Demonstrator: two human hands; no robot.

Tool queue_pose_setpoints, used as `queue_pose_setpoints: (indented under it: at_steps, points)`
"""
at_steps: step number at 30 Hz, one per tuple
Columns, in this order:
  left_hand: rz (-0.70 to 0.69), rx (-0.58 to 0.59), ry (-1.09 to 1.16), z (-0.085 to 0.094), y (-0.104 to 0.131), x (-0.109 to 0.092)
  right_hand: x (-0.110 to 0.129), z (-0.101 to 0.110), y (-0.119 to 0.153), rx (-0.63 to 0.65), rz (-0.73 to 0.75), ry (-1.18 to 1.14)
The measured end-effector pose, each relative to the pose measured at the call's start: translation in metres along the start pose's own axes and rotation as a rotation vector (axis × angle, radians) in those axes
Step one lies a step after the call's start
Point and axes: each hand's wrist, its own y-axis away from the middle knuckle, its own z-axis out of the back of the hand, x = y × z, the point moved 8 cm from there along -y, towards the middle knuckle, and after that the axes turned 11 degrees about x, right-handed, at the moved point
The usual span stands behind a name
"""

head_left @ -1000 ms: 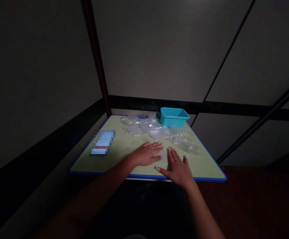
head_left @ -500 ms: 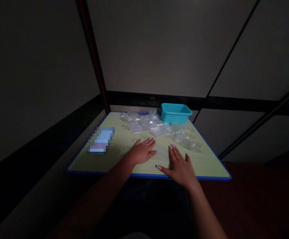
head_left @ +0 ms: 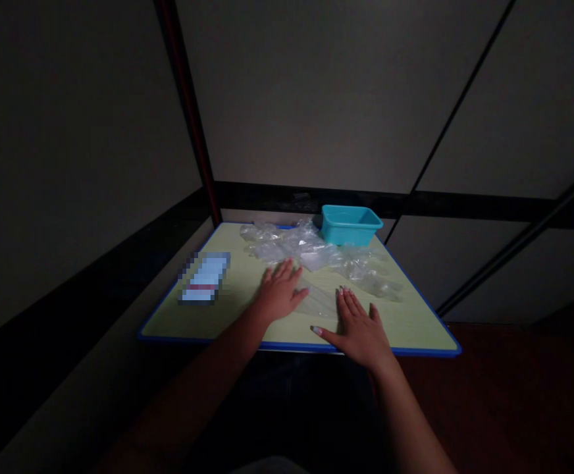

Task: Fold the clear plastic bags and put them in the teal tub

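Note:
A clear plastic bag [head_left: 319,303] lies flattened on the pale yellow table [head_left: 247,322] between my hands. My left hand [head_left: 280,293] rests palm down on its left side, fingers spread and pointing away from me. On the right side, my right hand [head_left: 361,329] is laid flat with its fingertips at the bag's edge and its thumb stretched left. Neither hand grips anything. Just beyond my fingers is a heap of crumpled clear plastic bags [head_left: 311,253]; single bags in it are hard to tell apart.
A turquoise plastic basket [head_left: 350,234] stands at the table's back right, behind the bags. Toward the left edge lies a phone-like flat object [head_left: 205,278], blurred by pixels. The table has a blue rim, and wall panels [head_left: 307,99] rise close behind it.
My left hand has turned and shifted slightly forward and left, its fingers now pointing more away from me and spread wider. My right hand has stayed nearly in place.

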Motion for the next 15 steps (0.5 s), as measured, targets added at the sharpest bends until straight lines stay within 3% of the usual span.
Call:
queue_pose_setpoints:
  at_steps: [3,5,10,15]
  points:
    - [-0.39,0.116,0.02,-0.008,0.007,-0.043,-0.001,-0.002,-0.001,0.0,0.002,0.006]
    - [-0.46,0.16,0.028,-0.013,0.008,-0.052,-0.001,-0.002,-0.001,0.0,0.002,0.008]
    - [-0.356,0.183,0.014,-0.023,0.003,-0.043,0.0,-0.002,-0.001,-0.002,-0.001,0.02]
    - [-0.227,0.17,0.006,-0.021,0.002,-0.027,0.0,0.0,0.0,-0.01,-0.001,0.015]
